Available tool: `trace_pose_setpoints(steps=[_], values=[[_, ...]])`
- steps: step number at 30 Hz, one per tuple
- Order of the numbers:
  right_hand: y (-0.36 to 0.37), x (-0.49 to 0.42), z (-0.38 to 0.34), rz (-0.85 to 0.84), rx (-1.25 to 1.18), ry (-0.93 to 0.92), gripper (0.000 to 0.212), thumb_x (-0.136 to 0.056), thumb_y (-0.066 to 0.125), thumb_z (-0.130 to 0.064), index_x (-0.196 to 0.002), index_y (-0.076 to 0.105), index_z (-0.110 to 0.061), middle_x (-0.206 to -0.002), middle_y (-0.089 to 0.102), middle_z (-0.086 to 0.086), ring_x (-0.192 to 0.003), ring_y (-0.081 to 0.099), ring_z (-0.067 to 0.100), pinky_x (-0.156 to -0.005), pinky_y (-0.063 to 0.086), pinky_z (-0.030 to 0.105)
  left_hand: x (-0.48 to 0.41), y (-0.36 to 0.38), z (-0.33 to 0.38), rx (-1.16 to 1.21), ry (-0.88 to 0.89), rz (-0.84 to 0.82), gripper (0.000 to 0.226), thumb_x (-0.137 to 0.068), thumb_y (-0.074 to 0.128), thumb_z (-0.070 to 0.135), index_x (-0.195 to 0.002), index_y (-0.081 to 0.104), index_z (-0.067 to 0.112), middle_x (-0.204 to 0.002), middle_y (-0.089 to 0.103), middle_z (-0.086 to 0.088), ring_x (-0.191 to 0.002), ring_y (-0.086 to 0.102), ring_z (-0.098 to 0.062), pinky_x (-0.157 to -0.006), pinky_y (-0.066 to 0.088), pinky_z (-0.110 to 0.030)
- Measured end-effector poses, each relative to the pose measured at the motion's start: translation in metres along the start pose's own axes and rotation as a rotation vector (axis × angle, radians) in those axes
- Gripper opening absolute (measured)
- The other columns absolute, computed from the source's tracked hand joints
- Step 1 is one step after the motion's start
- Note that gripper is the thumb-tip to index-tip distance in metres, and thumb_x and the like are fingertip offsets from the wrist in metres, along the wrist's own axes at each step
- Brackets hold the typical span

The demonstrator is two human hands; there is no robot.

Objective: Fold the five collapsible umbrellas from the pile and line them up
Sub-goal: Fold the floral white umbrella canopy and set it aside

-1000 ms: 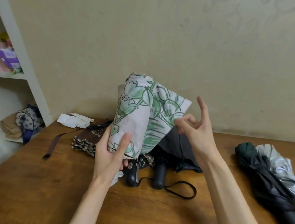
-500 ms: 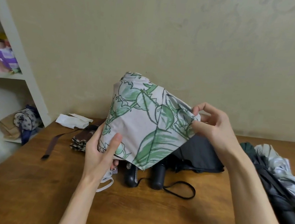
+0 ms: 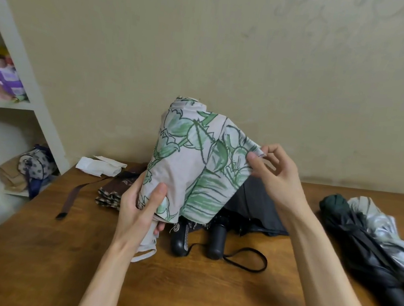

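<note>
Left hand (image 3: 139, 211) grips the floral umbrella (image 3: 194, 167) upright — right hand (image 3: 273, 173) pinches its canopy edge.

You are in a lived-in room of a home, not a workplace. Before you is a brown wooden table (image 3: 205, 291) set against a plain beige plastered wall (image 3: 233, 43) with faint stains. To your left a white painted shelf unit (image 3: 44, 124) holds pink and purple packets (image 3: 2, 80) above, and a grey dotted fabric pouch (image 3: 34, 165) beside a tan paper bag (image 3: 11, 177) below. The rest is everyday clutter: crumpled white paper (image 3: 96, 166), black-handled folding umbrellas (image 3: 216, 240), and a pale fabric umbrella printed with green leaves (image 3: 194, 167).
</note>
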State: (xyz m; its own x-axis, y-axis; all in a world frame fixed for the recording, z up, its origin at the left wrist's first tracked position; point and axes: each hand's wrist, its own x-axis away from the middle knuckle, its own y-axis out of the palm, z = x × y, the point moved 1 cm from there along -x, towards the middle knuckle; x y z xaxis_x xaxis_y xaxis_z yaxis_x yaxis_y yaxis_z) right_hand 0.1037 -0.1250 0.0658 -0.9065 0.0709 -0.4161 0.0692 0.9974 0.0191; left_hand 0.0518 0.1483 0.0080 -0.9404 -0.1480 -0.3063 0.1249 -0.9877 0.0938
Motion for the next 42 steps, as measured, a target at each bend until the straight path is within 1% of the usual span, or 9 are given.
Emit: trace_pose_setpoints(steps=[6,9,14,18,23,27,32,35,42], values=[[0.0,0.005,-0.043,0.227,-0.108,-0.153,0.022,-0.093,0.08,-0.009,-0.097,0.058,-0.01,-0.093,0.077,0.004,-0.083,0.074,0.016,-0.07,0.058,0.028,0.003,0.009,0.01,0.037,0.059,0.018,0.058,-0.083,0.072,0.059,-0.122,0.066,0.016,-0.076,0.068,-0.007,-0.047,0.056,-0.024,-0.039,0.045,-0.031],[0.001,0.011,-0.066,0.274,-0.161,-0.252,0.031,-0.092,0.083,-0.011,-0.111,0.059,-0.013,-0.092,0.073,0.01,-0.082,0.073,0.021,-0.07,0.062,0.033,0.005,0.017,0.014,0.074,0.078,0.017,0.054,-0.083,0.071,0.059,-0.115,0.065,0.016,-0.076,0.066,-0.006,-0.049,0.056,-0.023,-0.038,0.044,-0.029],[-0.005,0.004,-0.033,0.137,-0.051,0.093,0.057,-0.09,0.085,-0.034,-0.14,0.057,-0.033,-0.119,0.073,0.006,-0.11,0.074,0.022,-0.086,0.058,0.033,0.005,0.018,0.008,0.029,0.076,0.035,0.048,-0.086,0.071,0.058,-0.116,0.067,0.022,-0.072,0.066,-0.01,-0.044,0.053,-0.03,-0.038,0.045,-0.031],[-0.007,0.002,0.0,-0.099,-0.054,0.302,0.053,-0.095,0.076,-0.004,-0.142,0.061,-0.025,-0.115,0.081,0.004,-0.113,0.075,0.02,-0.099,0.058,0.035,0.003,0.013,0.002,0.017,0.039,0.068,0.047,-0.084,0.072,0.061,-0.115,0.069,0.026,-0.069,0.067,-0.009,-0.044,0.055,-0.028,-0.041,0.046,-0.034],[-0.011,-0.003,0.005,0.032,-0.119,0.304,0.037,-0.086,0.085,-0.01,-0.122,0.076,-0.012,-0.105,0.082,0.01,-0.098,0.078,0.025,-0.088,0.057,0.033,-0.001,0.004,-0.002,0.047,0.036,0.135,0.038,-0.097,0.072,0.052,-0.105,0.066,0.015,-0.07,0.056,-0.029,-0.044,0.05,-0.03,-0.038,0.043,-0.029],[-0.018,-0.006,-0.001,0.184,-0.163,0.168,0.018,-0.086,0.086,-0.02,-0.103,0.083,-0.016,-0.097,0.081,-0.004,-0.085,0.071,0.002,-0.076,0.052,0.019,-0.001,0.001,-0.002,0.113,0.023,0.167,0.052,-0.092,0.07,0.054,-0.109,0.062,0.006,-0.075,0.057,-0.023,-0.041,0.048,-0.025,-0.036,0.041,-0.027],[-0.007,0.001,0.016,-0.036,-0.064,0.332,0.06,-0.079,0.082,-0.051,-0.133,0.068,-0.028,-0.13,0.074,-0.004,-0.12,0.07,0.009,-0.101,0.056,0.034,0.0,0.003,0.0,0.182,0.002,0.166,0.087,-0.068,0.081,0.081,-0.114,0.063,0.01,-0.071,0.06,-0.015,-0.041,0.049,-0.022,-0.036,0.041,-0.026],[0.01,0.006,0.032,-0.198,-0.018,0.393,0.044,-0.095,0.078,-0.031,-0.137,0.066,-0.023,-0.123,0.078,0.0,-0.114,0.075,0.014,-0.099,0.059,0.033,0.001,0.004,0.001,0.173,0.005,0.16,0.087,-0.066,0.081,0.082,-0.11,0.063,0.01,-0.069,0.059,-0.014,-0.041,0.049,-0.021,-0.037,0.041,-0.027],[0.012,0.002,0.044,0.068,-0.074,0.35,0.025,-0.097,0.079,-0.019,-0.121,0.075,-0.017,-0.099,0.083,-0.001,-0.092,0.077,0.014,-0.076,0.059,0.022,0.001,0.003,0.0,0.135,0.005,0.171,0.083,-0.073,0.078,0.08,-0.113,0.062,0.009,-0.071,0.062,-0.014,-0.044,0.051,-0.022,-0.038,0.043,-0.027]])
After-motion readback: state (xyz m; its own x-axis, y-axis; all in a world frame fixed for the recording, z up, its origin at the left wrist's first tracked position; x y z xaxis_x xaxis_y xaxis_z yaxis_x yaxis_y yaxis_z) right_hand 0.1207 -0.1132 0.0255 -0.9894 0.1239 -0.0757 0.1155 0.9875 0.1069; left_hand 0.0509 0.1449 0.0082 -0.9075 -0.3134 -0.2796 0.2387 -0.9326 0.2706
